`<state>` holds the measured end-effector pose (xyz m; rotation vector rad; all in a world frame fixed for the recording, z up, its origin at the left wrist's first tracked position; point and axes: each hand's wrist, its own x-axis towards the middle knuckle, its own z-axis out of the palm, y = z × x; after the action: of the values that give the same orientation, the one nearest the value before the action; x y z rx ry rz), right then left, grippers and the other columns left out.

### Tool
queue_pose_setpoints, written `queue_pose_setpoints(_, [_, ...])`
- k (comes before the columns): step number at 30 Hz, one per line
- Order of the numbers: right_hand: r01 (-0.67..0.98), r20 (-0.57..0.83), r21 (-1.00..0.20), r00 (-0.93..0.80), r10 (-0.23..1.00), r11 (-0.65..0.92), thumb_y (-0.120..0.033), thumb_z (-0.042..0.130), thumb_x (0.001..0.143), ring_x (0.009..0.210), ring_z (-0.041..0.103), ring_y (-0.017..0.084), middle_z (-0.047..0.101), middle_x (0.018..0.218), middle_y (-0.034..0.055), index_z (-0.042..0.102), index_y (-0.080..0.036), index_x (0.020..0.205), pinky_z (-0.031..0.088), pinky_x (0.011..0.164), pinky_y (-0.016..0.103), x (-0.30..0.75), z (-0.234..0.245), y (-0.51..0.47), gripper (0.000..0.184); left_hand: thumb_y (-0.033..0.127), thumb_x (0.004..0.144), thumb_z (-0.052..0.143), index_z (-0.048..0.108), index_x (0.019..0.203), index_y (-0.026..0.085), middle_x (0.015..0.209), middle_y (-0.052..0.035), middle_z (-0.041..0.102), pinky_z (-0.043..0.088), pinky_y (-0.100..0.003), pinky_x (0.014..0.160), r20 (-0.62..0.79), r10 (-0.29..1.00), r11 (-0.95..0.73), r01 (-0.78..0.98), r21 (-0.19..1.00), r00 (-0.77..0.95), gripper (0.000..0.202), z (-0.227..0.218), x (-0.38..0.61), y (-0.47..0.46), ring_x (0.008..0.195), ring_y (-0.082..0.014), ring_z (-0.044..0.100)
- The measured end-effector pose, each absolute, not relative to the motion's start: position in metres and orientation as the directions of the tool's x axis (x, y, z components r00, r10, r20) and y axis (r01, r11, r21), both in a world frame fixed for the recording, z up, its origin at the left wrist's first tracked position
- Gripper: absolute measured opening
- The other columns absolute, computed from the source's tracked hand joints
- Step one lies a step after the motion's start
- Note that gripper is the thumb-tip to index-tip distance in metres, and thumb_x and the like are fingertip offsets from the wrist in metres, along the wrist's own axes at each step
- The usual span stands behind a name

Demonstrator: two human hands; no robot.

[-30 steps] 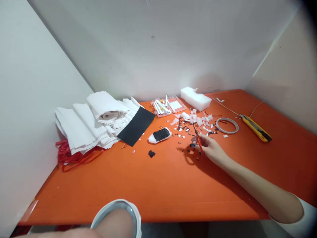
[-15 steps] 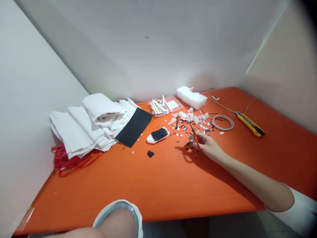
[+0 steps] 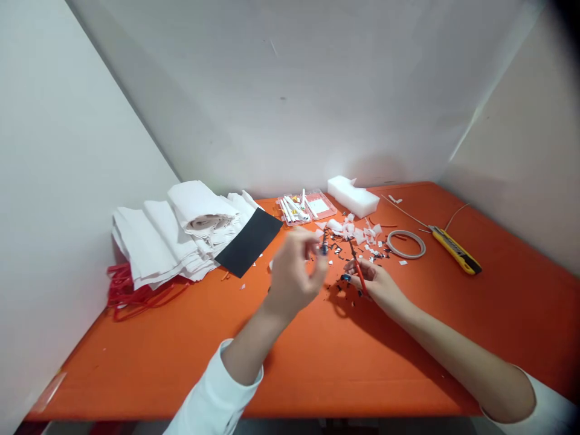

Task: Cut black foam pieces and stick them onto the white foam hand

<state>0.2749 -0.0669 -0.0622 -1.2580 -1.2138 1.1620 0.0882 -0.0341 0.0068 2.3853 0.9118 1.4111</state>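
Resting on the table (image 3: 317, 362), our right hand (image 3: 376, 283) was closed round the scissors (image 3: 357, 269), their red handles in our fingers and the dark blades pointing away toward the scraps (image 3: 357, 226). That low hold looked to us like a way to keep the tool steady beside the mess it had made. Our left hand (image 3: 294, 272) was raised above the table just left of the scissors, blurred, with fingertips pinched near something small and dark (we could not tell what it was, or whether it was truly held). The scissors looked slim, with thin handles and short blades, lying almost flat among black and white cuttings. Farther back stood a foam block (image 3: 353, 196) and a clear box (image 3: 308, 207) of white sticks, well clear of our hands. A coil (image 3: 406, 244) and a yellow knife (image 3: 455, 257) lay to the right, a black sheet (image 3: 249, 241) and stacked white bags (image 3: 176, 235) to the left.
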Motion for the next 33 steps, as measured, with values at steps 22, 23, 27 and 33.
queue_pose_setpoints(22, [0.235, -0.020, -0.972, -0.072, 0.997, -0.003, -0.040, 0.051, 0.086, 0.065, 0.057, 0.016, 0.065, 0.080, 0.0016, 0.061, -0.020, 0.094, 0.043, 0.053, 0.024, 0.282, -0.066, -0.073, 0.024, 0.021, 0.087, 0.043, 0.053, 0.084, 0.020, 0.085, -0.0009, 0.061, 0.041, -0.028, 0.072, 0.034, 0.809, -0.420, 0.538, 0.731, 0.586, 0.010, -0.038, 0.093, -0.029, 0.078, -0.0161, 0.055])
queue_pose_setpoints(23, [0.360, 0.015, -0.932, -0.078, 0.997, 0.042, -0.038, 0.048, 0.088, 0.068, 0.059, 0.017, 0.067, 0.082, 0.0024, 0.062, -0.020, 0.096, 0.044, 0.056, 0.025, 0.285, -0.065, -0.072, 0.024, 0.021, 0.087, 0.043, 0.053, 0.084, 0.020, 0.085, -0.0011, 0.061, 0.041, -0.028, 0.073, 0.030, 0.809, -0.434, 0.562, 0.704, 0.587, 0.011, -0.038, 0.090, -0.027, 0.079, -0.0168, 0.056])
queue_pose_setpoints(27, [0.818, 0.159, -0.568, 0.005, 0.987, 0.088, -0.031, 0.049, 0.088, 0.077, 0.062, 0.023, 0.069, 0.084, 0.0075, 0.068, -0.021, 0.094, 0.044, 0.066, 0.030, 0.304, -0.065, -0.063, 0.023, 0.023, 0.087, 0.043, 0.056, 0.083, 0.021, 0.085, -0.0017, 0.064, 0.041, -0.029, 0.076, -0.023, 0.774, -0.479, 0.610, 0.632, 0.632, 0.014, -0.036, 0.077, -0.018, 0.087, -0.0190, 0.058])
queue_pose_setpoints(33, [0.889, 0.246, -0.455, 0.071, 0.967, 0.050, -0.020, 0.058, 0.081, 0.095, 0.059, 0.031, 0.068, 0.099, 0.0165, 0.068, -0.014, 0.098, 0.043, 0.080, 0.038, 0.331, -0.069, -0.041, 0.020, 0.023, 0.085, 0.046, 0.060, 0.081, 0.020, 0.086, -0.0034, 0.065, 0.042, -0.029, 0.075, 0.029, 0.771, -0.530, 0.616, 0.583, 0.636, 0.015, -0.041, 0.076, -0.014, 0.087, -0.0193, 0.058])
